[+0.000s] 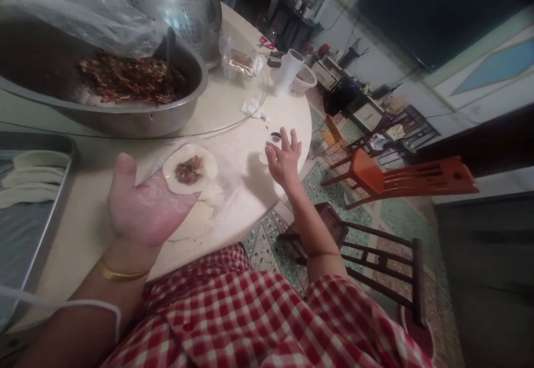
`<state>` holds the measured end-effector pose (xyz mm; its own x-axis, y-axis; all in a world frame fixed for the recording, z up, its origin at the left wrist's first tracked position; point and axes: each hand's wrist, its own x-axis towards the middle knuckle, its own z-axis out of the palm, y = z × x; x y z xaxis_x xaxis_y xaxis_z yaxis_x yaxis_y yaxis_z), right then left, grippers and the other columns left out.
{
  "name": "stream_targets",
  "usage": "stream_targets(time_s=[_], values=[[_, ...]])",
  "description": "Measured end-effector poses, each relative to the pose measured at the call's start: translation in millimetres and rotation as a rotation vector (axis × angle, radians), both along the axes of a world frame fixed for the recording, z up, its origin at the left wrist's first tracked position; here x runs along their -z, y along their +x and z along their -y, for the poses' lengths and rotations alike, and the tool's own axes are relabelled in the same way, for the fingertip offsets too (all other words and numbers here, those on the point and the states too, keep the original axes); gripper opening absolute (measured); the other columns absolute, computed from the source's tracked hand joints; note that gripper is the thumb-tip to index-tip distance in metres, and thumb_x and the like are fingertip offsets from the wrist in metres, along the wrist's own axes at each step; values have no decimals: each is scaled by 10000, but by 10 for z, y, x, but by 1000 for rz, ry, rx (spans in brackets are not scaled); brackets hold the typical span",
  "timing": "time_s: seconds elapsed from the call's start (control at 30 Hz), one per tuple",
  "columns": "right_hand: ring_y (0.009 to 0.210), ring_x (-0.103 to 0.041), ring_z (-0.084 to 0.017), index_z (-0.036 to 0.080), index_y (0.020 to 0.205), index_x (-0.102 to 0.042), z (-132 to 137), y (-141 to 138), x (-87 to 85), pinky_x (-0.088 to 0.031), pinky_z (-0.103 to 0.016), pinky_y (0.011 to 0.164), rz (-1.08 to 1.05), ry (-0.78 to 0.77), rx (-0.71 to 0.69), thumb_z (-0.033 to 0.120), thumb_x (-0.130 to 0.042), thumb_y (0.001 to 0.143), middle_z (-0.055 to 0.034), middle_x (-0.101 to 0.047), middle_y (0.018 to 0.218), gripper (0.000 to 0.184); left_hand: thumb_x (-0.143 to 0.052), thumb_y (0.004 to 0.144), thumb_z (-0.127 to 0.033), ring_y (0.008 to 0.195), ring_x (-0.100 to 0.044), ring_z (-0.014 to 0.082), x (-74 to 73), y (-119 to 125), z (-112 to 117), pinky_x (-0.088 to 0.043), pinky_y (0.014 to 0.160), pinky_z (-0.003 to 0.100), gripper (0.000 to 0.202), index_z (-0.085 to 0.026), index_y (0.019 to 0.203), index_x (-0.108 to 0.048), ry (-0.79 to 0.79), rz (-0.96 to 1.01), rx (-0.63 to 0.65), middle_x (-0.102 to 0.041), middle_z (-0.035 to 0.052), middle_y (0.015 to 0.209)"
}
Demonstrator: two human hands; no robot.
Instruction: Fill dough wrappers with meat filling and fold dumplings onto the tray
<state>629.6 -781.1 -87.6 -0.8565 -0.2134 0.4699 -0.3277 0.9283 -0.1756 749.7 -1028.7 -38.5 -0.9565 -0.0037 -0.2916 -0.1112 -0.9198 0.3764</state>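
Observation:
My left hand (142, 207) is palm up over the table, its thumb raised and flour on the skin. Across its fingers lies a round dumpling wrapper (209, 174), flat and unfolded, with a mound of meat filling (189, 170) at its middle. Out to the right, my right hand (286, 161) is raised near the table's edge with its fingers apart; I see nothing in it. A small dark oval thing (275, 135) shows just behind its fingers. Long folded dumplings (35, 176) lie in a metal tray (54, 220) at the left.
A large metal bowl (137, 122) of filling (129, 79) stands at the upper left, with plastic film (83, 18) over part of it. Behind it is a perforated colander (187, 1). A paper roll (287, 70), a basket (303, 80) and red scissors (267, 43) sit farther back. Chairs (367, 170) stand at the right.

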Motion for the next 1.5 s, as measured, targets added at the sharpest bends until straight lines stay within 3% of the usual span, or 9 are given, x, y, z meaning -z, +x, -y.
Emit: stream_targets(time_s=[0.13, 0.3, 0.37, 0.47, 0.6, 0.87, 1.03, 1.23, 1.5], values=[[1553, -260, -384, 202, 941, -812, -46, -150, -41, -167, -744, 1198, 118, 28, -4, 521, -358, 1044, -106, -473, 1582, 564, -273, 960, -692, 1352, -568, 311, -13, -20, 3, -480, 1144, 474, 838, -77, 1494, -471, 1, 81, -24, -674, 164, 1349], [1553, -260, -370, 194, 1108, -796, 9, 89, -96, -199, -686, 1212, -153, -94, -88, 545, -277, 1046, -157, -517, 1540, 630, -294, 957, -685, 1345, -576, 316, -18, -20, 11, -475, 1147, 496, 818, -109, 1518, -442, 51, 60, -10, -706, 145, 1297], [1577, -219, -312, 207, 1200, -760, 135, 266, -97, -207, -620, 1242, -247, -87, -243, 538, -279, 1042, -136, -515, 1544, 606, -329, 950, -685, 1363, -560, 315, 9, -9, 18, -468, 1152, 497, 806, -128, 1522, -442, 58, 29, 0, -692, 140, 1326], [1605, -132, -260, 299, 1334, -675, 400, 480, -79, -133, -590, 1280, -175, 48, -432, 571, -367, 1002, -29, -470, 1588, 528, -375, 945, -681, 1406, -513, 324, 59, 7, 35, -458, 1157, 516, 792, -144, 1522, -448, 55, -12, 20, -649, 138, 1398], [1609, -97, -281, 346, 1419, -604, 634, 590, -33, -46, -560, 1292, -31, 189, -495, 579, -474, 962, -4, -394, 1641, 530, -407, 933, -685, 1420, -495, 331, 73, 11, 62, -443, 1164, 534, 776, -167, 1508, -470, 51, -12, 42, -646, 119, 1407], [1598, -152, -303, 403, 1326, -674, 652, 828, 149, 43, -522, 1299, -126, 213, -606, 758, -526, 861, 10, -472, 1590, 604, -312, 950, -700, 1384, -531, 317, 30, -2, 68, -455, 1148, 505, 799, -145, 1505, -462, 38, 32, 4, -695, 124, 1323], [1601, -141, -295, 424, 1324, -665, 753, 884, 105, 80, -530, 1294, -117, 225, -635, 775, -512, 872, 31, -462, 1599, 593, -274, 968, -689, 1009, -714, 257, 50, 3, 51, -579, 927, 390, 772, -134, 1443, -525, 75, 49, 16, -765, 110, 1110], [1609, -83, -289, 367, 1216, -730, 901, 858, 57, 101, -541, 1281, -207, 171, -658, 751, -537, 879, 4, -493, 1577, 546, -167, 990, -666, 734, -701, 194, 45, 19, 26, -589, 678, 297, 779, -102, 1218, -652, 76, 43, 62, -750, 97, 867], [1608, -84, -275, 359, 1219, -723, 1052, 858, -39, 22, -527, 1297, -336, 119, -672, 737, -554, 881, 2, -539, 1530, 535, -213, 982, -686, 1014, -737, 260, 94, 42, 48, -565, 988, 428, 740, -151, 1174, -687, 128, 52, 143, -772, 93, 905]])
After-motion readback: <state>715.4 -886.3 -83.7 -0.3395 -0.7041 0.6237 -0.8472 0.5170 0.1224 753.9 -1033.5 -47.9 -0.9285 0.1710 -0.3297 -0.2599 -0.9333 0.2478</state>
